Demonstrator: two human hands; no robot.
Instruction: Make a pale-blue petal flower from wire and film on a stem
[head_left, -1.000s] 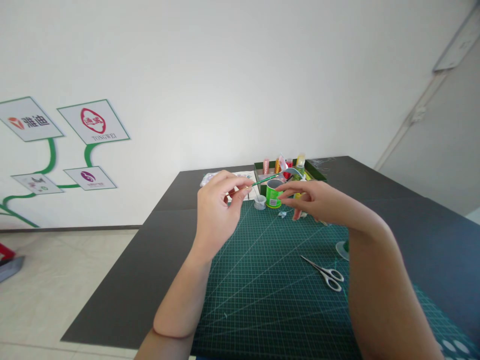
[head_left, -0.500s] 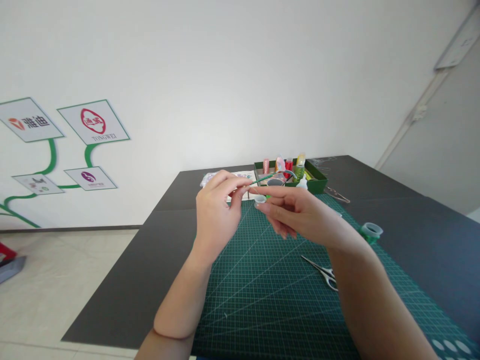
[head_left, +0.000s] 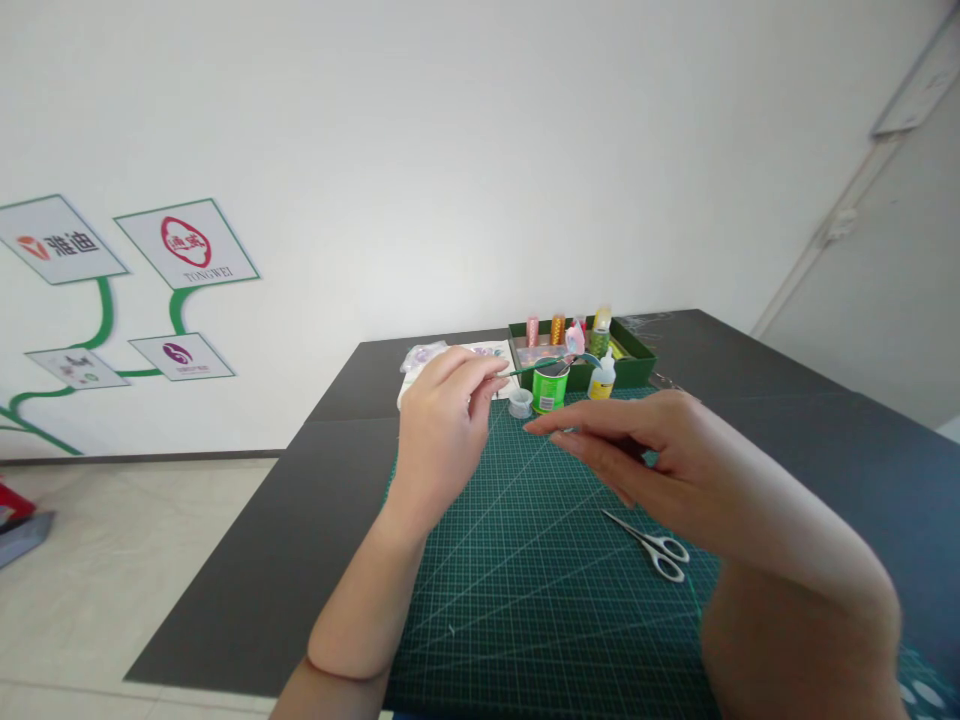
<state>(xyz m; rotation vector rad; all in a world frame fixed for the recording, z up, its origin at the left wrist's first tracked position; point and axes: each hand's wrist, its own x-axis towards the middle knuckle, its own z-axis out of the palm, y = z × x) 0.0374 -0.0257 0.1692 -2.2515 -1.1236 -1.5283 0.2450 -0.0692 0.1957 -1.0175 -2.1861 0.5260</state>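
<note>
My left hand (head_left: 446, 430) is closed, thumb and fingertips pinching the thin green stem of a handmade flower (head_left: 534, 368). The stem points right; pink petals and a curved pale-blue piece show at its far end. My right hand (head_left: 637, 450) is held apart from it, lower and to the right, palm down. Its thumb lies close against the long index finger, and whatever is between them is too fine to make out. Below my right hand, scissors (head_left: 651, 543) lie on the green cutting mat (head_left: 525, 580).
Beyond my hands stand a small clear ring-shaped container (head_left: 520, 404), a bright green tin (head_left: 550, 390) and a glue bottle (head_left: 601, 381). Behind them, a dark green box (head_left: 637, 368) holds several coloured thread spools. White paper (head_left: 405, 395) and clear plastic lie at the left back.
My right hand has pulled away from my left fingertips, rightward and nearer to me, uncovering the tin and scissors handles. The flower's far end has shifted slightly right and down.
</note>
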